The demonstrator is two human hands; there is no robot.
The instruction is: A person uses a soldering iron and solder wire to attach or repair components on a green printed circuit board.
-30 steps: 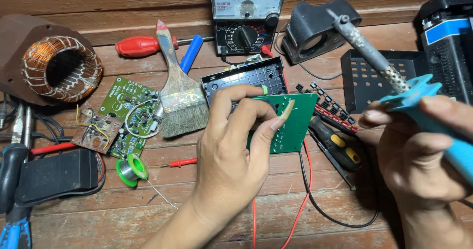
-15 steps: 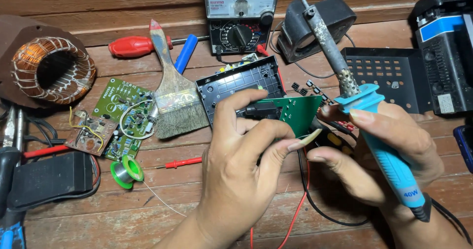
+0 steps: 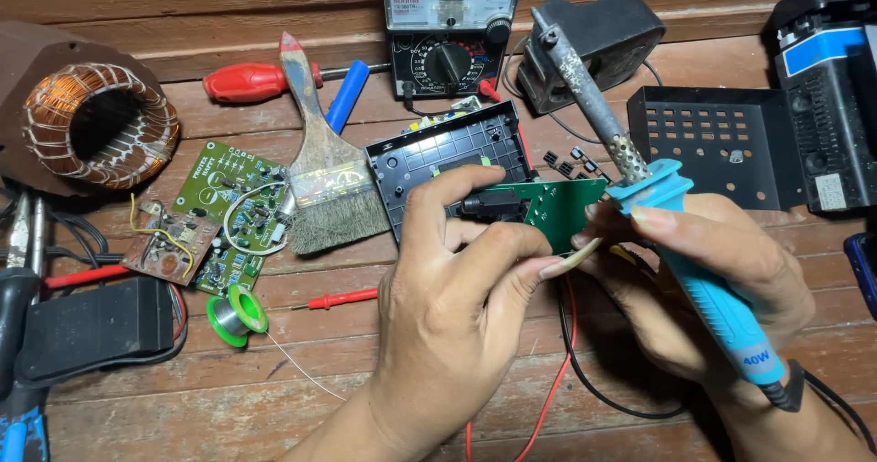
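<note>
My left hand (image 3: 457,307) pinches a small green circuit board (image 3: 559,208) with a black part on it, held up over the wooden table. My right hand (image 3: 703,288) touches the board's right edge with its fingers and grips a blue-handled soldering iron (image 3: 681,243), whose metal tip points up and away toward the back. An open black plastic case (image 3: 448,156) lies just behind the board.
A worn paintbrush (image 3: 324,165), two more circuit boards (image 3: 228,211), a solder spool (image 3: 236,314), a copper coil (image 3: 96,124), a red screwdriver (image 3: 251,83), an analog multimeter (image 3: 448,28) and a black vented cover (image 3: 713,142) lie around. Red and black leads (image 3: 557,380) run under my hands.
Both hands have come together at the board. The right hand brought the soldering iron in from the right, and the board is tilted more edge-on.
</note>
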